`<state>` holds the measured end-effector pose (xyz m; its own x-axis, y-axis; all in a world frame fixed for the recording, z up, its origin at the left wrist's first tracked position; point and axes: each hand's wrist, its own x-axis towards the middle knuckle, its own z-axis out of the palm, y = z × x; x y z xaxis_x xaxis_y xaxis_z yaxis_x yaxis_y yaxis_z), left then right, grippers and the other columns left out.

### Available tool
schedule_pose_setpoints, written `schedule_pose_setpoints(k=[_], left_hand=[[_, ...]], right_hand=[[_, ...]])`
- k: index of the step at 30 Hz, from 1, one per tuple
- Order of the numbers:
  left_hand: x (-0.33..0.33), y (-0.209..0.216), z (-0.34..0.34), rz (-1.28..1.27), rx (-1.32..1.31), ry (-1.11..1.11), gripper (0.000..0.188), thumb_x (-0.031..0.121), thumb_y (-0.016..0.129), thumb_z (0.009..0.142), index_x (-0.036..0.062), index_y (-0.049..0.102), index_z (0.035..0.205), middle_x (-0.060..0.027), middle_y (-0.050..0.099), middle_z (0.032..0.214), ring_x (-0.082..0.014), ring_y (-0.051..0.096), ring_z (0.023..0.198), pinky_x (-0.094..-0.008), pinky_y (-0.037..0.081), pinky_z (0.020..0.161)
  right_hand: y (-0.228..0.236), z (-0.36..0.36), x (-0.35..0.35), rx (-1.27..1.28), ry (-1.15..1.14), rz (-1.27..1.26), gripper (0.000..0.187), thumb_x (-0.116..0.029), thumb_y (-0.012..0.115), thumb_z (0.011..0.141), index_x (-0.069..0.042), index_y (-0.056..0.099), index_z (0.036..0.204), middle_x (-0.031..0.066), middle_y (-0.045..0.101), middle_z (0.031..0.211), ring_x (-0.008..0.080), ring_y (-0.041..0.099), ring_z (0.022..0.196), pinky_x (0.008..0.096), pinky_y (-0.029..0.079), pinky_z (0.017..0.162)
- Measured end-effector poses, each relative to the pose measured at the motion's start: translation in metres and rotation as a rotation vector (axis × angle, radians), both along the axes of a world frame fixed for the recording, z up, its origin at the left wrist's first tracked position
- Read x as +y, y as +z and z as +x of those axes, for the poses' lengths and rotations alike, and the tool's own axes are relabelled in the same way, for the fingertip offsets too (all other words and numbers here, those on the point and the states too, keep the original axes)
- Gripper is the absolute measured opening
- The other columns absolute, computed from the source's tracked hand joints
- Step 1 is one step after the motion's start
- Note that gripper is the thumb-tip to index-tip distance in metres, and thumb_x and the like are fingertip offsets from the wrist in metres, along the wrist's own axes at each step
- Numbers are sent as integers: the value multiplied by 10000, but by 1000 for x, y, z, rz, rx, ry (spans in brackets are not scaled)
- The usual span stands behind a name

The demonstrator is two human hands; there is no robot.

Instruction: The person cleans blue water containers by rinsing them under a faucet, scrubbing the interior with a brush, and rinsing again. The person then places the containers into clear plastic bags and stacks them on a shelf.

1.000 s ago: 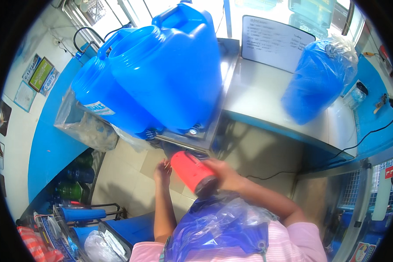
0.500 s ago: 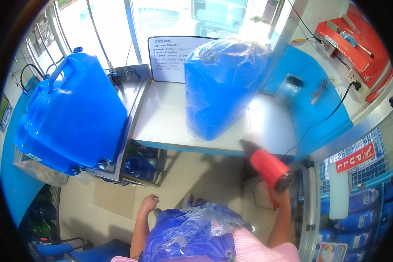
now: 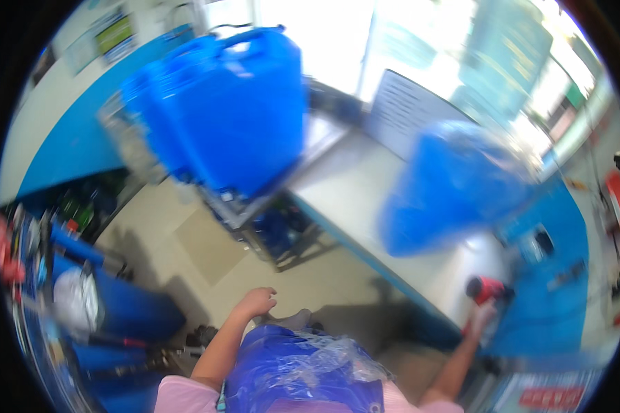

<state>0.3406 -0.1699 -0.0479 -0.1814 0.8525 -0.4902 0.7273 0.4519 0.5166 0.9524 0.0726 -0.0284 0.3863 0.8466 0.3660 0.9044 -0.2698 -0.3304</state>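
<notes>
right hand (image 3: 481, 318): out at the counter's (image 3: 365, 206) near right corner, right by the red heat gun (image 3: 488, 289). Pretty blurry, so I can't tell if the fingers are wrapped on it or just letting go.
heat gun: half a second ago it was up in the air in that hand, now it looks parked on the counter top at that corner. Reads to me like it's being put down, so the heating bit is probably done for now.
left hand (image 3: 256, 301): hanging loose over the floor, fingers half curled, holding nothing. Same as a moment ago.
wrapped jug (image 3: 455, 189): blue one in clear plastic, standing on the counter toward its right end, well apart from both hands.
bare jugs (image 3: 220, 110): big blue ones stacked on the metal stand (image 3: 255, 206) off the counter's left end.
lap: crinkly blue plastic-covered bundle (image 3: 300, 368) right below the camera, between the forearms.
</notes>
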Motion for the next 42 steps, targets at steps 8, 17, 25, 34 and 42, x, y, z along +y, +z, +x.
schedule_pose_setpoints(k=[8,17,25,34,42], left_hand=[[-77,-11,-6,19,11,309,427,253,577,816,46,613,1188,-201,647,1128,-360,600,1069,-438,466,931],[-192,69,-10,281,48,865,394,184,544,845,15,601,1197,-217,628,1150,-374,588,1080,-439,455,936],[-327,113,-8,563,215,1347,375,182,565,853,16,605,1186,-190,628,1159,-337,590,1077,-410,457,935],[-411,119,-49,811,555,1713,272,149,593,867,37,627,1113,-151,622,1060,-304,611,1005,-388,483,897],[-420,108,-82,949,631,1711,120,142,623,824,23,633,840,-155,604,1105,-294,589,1057,-374,458,926]], right_hand=[[140,-253,-33,960,1071,39,296,28,559,873,11,587,1167,49,598,949,122,568,845,238,467,794],[167,-527,-192,309,2567,-957,341,29,678,763,-25,661,1099,131,654,897,209,652,820,299,521,745],[200,-622,-300,16,2884,-1132,350,-2,694,753,-33,669,1100,123,668,918,219,638,830,321,497,733],[211,-706,-364,-348,3014,-893,362,-19,716,768,-75,671,1122,110,660,896,205,658,829,305,526,622],[200,-759,-390,-378,3022,-918,378,-6,724,752,-73,674,1121,109,662,889,199,661,783,282,512,554]])
